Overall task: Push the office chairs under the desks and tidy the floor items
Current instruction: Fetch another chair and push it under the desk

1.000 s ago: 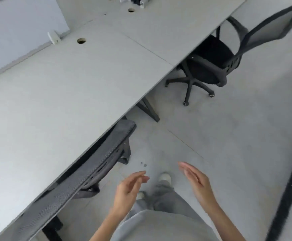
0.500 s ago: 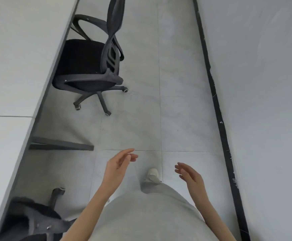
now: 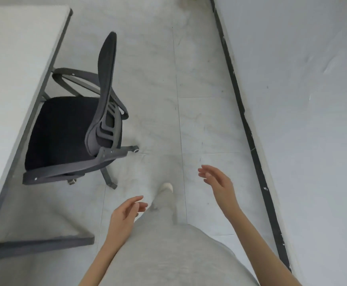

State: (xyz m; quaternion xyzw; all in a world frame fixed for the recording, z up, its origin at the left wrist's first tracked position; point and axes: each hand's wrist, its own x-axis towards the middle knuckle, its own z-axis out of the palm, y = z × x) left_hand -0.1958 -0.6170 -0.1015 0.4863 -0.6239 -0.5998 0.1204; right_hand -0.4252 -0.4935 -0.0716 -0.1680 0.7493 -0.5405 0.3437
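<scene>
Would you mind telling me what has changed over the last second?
The person has turned from the pushed-in chair and walked toward the black office chair, which now appears nearer. Both hands, left and right, stay open and empty; the chair still sticks out from the desk.

Black mesh-backed office chair point(image 3: 73, 131) standing upright beside grey desk point(image 3: 13, 79), seat partly tucked under the edge.

A person in a light grey top point(image 3: 168, 256) and matching grey trousers point(image 3: 165, 205), arms bare, with a pale shoe point(image 3: 166, 186) at lower centre of the frame; left hand point(image 3: 125, 215) and right hand point(image 3: 218, 183) are bare.
</scene>
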